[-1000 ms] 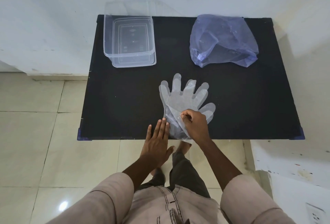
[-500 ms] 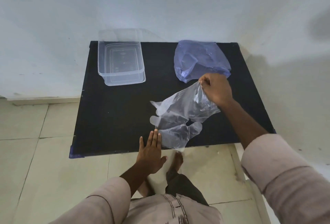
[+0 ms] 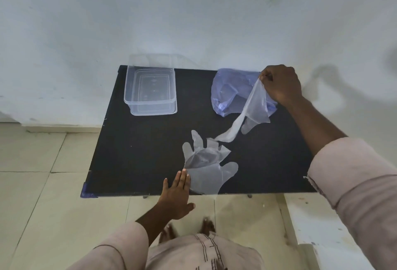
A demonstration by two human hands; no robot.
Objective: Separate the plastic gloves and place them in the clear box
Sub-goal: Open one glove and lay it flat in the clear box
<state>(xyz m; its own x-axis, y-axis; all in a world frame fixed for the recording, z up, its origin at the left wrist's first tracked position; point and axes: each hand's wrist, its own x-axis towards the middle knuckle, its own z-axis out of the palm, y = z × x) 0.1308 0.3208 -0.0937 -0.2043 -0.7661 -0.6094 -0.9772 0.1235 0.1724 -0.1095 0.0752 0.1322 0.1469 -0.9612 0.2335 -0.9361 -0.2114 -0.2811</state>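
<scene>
The scene is lit softly and evenly, with a cool bluish cast on the wall (image 3: 193,11). A diffuse shadow of the raised right arm is thrown on the wall at the right. The black counter (image 3: 139,151) is rendered matte, without glare. Faint highlights are seen on the clear box (image 3: 150,106) and the blue bag (image 3: 227,89). Straight edges are bowed by the wide-angle lens. Slight motion blur is seen at the feet (image 3: 206,226); corners are darkened.
</scene>
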